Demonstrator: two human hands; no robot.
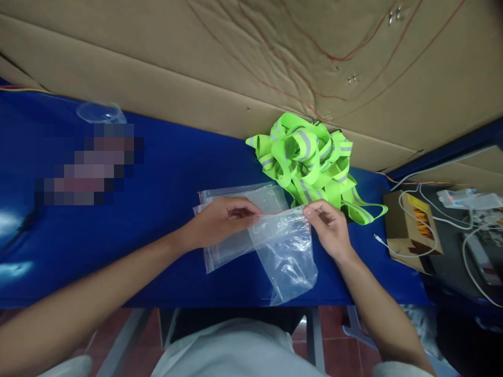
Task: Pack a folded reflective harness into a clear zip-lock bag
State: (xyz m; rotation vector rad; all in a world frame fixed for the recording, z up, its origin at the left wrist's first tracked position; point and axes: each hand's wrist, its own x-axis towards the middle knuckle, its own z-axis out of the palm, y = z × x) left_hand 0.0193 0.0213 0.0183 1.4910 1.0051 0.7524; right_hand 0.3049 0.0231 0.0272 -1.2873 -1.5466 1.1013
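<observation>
A clear plastic zip bag (288,256) hangs toward the table's front edge, its top edge stretched between my two hands. My left hand (220,222) pinches the bag's upper left corner between thumb and fingers. At the upper right corner, my right hand (328,225) has its thumb and fingers closed on the same bag. Beneath my left hand, more clear bags (223,254) with red-lined tops lie on the blue table. Just behind the hands is a tangled pile of neon green straps (302,152) with grey reflective stripes.
The blue table (157,173) backs onto a cardboard panel (220,104) with red wires. On the right are an open cardboard box (408,230), a white cable (404,255) and electronics. A clear round item (101,112) and a blurred-out patch are at left.
</observation>
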